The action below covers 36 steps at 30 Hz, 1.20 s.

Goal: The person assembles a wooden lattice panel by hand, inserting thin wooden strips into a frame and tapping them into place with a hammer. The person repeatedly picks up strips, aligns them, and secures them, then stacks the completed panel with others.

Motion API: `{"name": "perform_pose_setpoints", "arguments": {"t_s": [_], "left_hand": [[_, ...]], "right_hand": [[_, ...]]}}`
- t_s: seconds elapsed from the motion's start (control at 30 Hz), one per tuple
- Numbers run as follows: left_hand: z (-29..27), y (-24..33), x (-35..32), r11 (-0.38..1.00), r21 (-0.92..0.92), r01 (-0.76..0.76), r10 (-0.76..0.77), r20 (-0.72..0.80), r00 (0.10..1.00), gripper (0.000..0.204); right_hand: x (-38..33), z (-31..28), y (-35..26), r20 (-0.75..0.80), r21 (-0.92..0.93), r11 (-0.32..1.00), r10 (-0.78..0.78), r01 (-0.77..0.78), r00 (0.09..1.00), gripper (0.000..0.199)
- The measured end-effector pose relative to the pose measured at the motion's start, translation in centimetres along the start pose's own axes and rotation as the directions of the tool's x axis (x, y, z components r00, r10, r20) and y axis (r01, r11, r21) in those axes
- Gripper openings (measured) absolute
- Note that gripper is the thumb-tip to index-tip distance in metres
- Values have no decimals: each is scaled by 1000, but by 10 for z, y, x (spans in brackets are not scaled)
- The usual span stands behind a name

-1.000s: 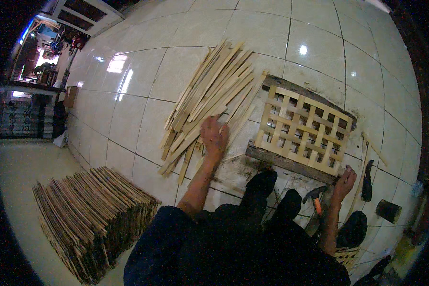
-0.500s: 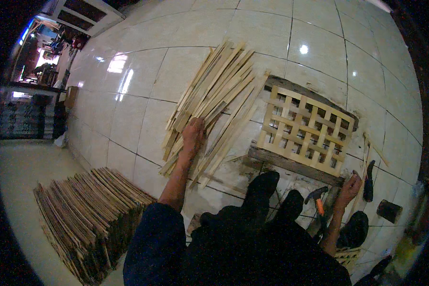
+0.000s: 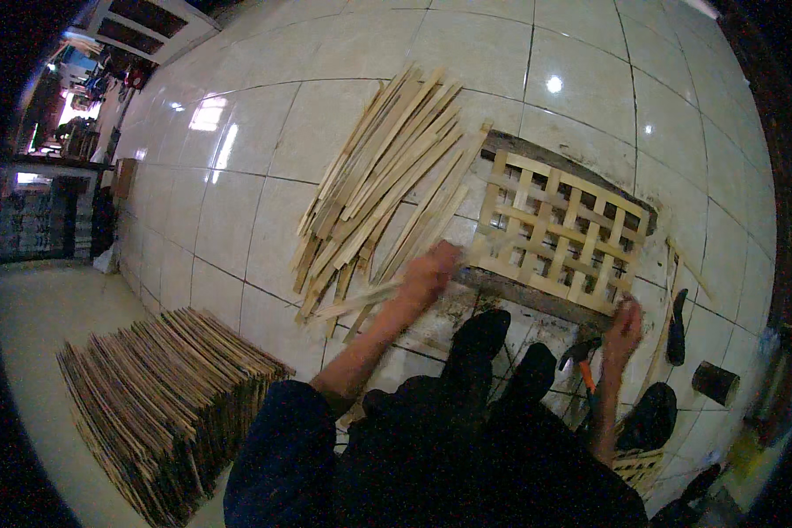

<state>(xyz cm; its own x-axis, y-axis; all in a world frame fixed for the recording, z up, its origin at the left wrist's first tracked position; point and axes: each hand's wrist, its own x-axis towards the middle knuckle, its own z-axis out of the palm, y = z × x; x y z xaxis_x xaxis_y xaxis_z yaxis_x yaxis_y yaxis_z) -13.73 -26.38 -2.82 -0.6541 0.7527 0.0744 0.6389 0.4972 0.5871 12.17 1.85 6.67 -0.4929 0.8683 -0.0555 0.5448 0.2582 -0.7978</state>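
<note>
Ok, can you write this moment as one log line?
left hand: holding pale strip; right hand: beside woven panel; strip pile: left of woven panel; hammer: near right hand

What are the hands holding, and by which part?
The left hand seems to hold a pale strip partway along; blur hides the exact grip. I can't tell whether the right hand holds anything.

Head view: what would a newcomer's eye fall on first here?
Probably the pale woven lattice right of centre, lying across two dark bars, with the right hand at its near right corner. Next, the loose pale strips to its left, the blurred left hand, seemingly gripping one, beside the lattice's near left corner. The dense brown stack at lower left also stands out.
</note>
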Motion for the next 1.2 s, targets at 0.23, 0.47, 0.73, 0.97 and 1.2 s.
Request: {"name": "perform_pose_setpoints", "arguments": {"t_s": [0.23,0.47,0.73,0.97,1.2], "left_hand": [[34,135,1,956,-224,-187,249,288,925,32],[4,71,65,998,65,5,27,-481,876,55],[-41,58,110,695,-512,505,-378,338,862,38],[-41,66,111,414,-760,500,-343,378,860,27],[-41,38,102,620,-570,540,-347,419,839,29]], "right_hand": [[-42,45,-26,208,101,981,144,-168,967,38],[-45,21,107,-7,306,867,416,-394,909,48],[-41,2,87,38,409,789,488,-459,872,53],[-45,6,125,-85,3,1000,17,-17,996,53],[-17,-10,95,85,311,890,322,-333,943,48]]}}
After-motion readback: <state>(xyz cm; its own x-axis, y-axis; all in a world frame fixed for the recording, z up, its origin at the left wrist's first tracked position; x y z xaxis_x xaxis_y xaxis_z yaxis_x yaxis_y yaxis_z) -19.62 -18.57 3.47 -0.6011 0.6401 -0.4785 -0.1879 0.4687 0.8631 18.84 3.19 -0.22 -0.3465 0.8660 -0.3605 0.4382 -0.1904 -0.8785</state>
